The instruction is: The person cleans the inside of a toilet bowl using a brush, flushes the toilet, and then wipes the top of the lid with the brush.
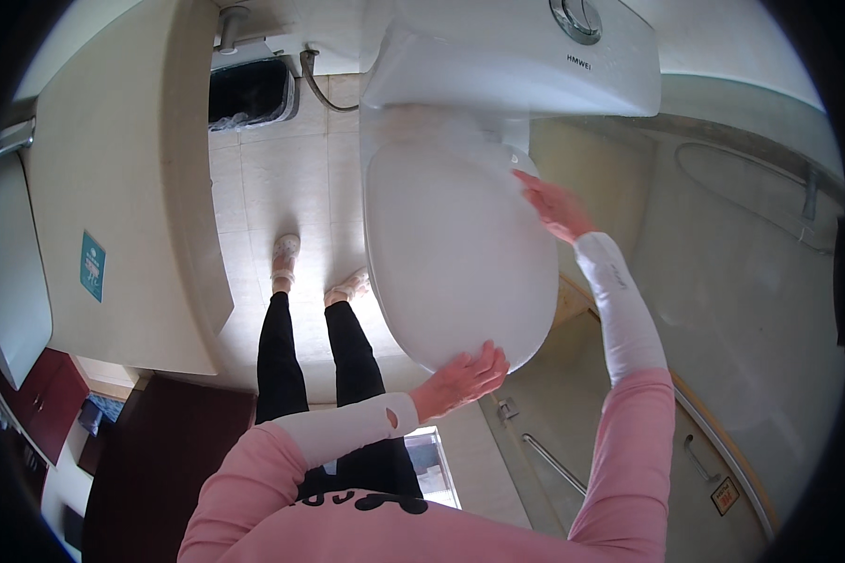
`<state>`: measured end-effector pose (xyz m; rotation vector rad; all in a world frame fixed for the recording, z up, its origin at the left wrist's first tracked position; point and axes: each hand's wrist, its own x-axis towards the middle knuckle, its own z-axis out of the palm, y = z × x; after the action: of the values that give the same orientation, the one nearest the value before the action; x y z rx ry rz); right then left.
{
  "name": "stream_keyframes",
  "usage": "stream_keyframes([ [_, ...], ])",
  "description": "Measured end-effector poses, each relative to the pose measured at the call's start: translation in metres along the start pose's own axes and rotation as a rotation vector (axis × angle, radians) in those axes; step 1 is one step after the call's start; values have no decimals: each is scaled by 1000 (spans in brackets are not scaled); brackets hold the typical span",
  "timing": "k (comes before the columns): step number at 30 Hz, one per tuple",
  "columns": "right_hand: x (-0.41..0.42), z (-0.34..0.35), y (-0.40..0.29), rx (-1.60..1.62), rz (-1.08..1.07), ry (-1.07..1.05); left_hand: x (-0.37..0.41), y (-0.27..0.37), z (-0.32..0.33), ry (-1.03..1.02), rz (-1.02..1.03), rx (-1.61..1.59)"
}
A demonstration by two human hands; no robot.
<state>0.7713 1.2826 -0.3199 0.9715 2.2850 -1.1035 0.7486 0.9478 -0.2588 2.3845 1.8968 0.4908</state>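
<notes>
A white toilet lid (458,246) lies down over the bowl before me. My left hand (468,380) is at its front end, with bent fingers resting on the rim and the thumb side hidden. Farther back, my right hand (556,207) is slightly blurred beside the lid's right edge, near the hinge end. Its fingers are stretched out, with nothing seen in them; whether they touch the lid is unclear. Behind the lid stands the toilet cistern (493,63), with a round chrome flush button (577,17) on top.
A black waste bin (250,95) with a clear liner stands left of the toilet, near a flexible water hose (317,84). A beige cabinet (113,176) flanks the left side. Glass shower panels (732,281) with a metal bar (553,461) lie on the right.
</notes>
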Motion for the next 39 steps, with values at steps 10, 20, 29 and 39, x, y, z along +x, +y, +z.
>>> stream_keyframes([
  [10, -108, -69, 111, -209, 154, 281, 0, 1, 1, -20, 21, 6],
  [20, -26, -7, -58, -352, -85, 159, 0, 3, 5, -31, 43, -21],
  [29, -98, -68, 169, 441, 335, 186, 7, 6, 3, -5, 71, -42],
  [39, -78, -38, -42, -492, -221, 263, 0, 9, 12, 13, 21, -31],
])
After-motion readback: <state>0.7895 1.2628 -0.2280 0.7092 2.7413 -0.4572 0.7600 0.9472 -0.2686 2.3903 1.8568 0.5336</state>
